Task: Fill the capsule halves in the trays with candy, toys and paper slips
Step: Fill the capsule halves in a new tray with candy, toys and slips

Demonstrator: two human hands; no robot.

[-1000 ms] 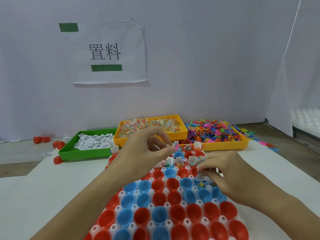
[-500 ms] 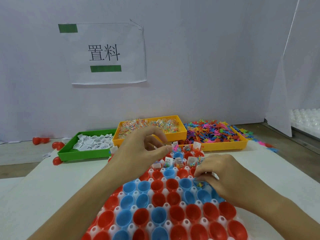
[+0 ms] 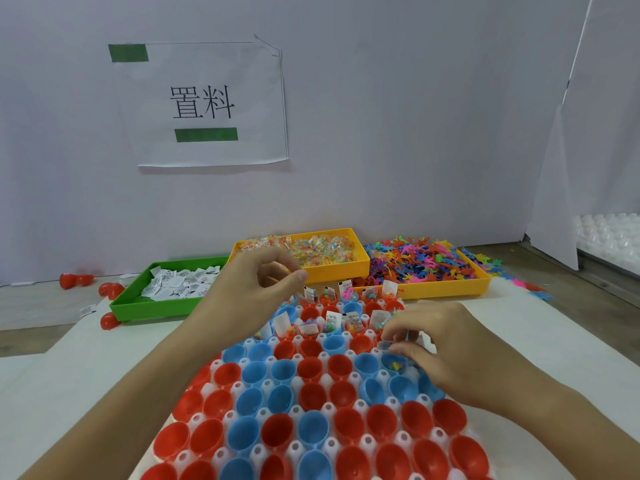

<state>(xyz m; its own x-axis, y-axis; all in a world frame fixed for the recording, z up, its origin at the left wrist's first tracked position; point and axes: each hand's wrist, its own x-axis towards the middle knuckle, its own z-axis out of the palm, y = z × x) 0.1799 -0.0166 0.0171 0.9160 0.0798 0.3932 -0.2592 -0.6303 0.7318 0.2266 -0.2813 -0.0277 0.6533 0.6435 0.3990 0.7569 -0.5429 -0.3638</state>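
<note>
**Kid:** What is your right hand point(image 3: 446, 351) doing?

**Me:** Its fingertips point(image 3: 398, 348) pinch a little packet point(image 3: 383, 346) right over a blue capsule half point(image 3: 394, 365). That cup already has candy bits in it, so I think the packet goes in there next. I hold it low so it won't bounce out.

**Kid:** And your left hand point(image 3: 256, 289)?

**Me:** It is up above the far rows with its fingers curled. It may hold spare bits so I don't have to reach back each time, but I can't tell if anything is in it.

**Kid:** Where are the cups?

**Me:** They sit open side up in the white tray point(image 3: 239, 388) on the bench point(image 3: 69, 393), right in front of me. That way things drop straight in. The far rows have paper slips point(image 3: 331, 318) sticking up. The near red and blue ones look bare, so lots is left to do.

**Kid:** Why are the boxes at the back?

**Me:** So I can reach them all. The green tray point(image 3: 138, 299) has slips, the yellow tray point(image 3: 360, 261) has candy, and the orange tray point(image 3: 481, 278) has toys point(image 3: 415, 261).
</note>
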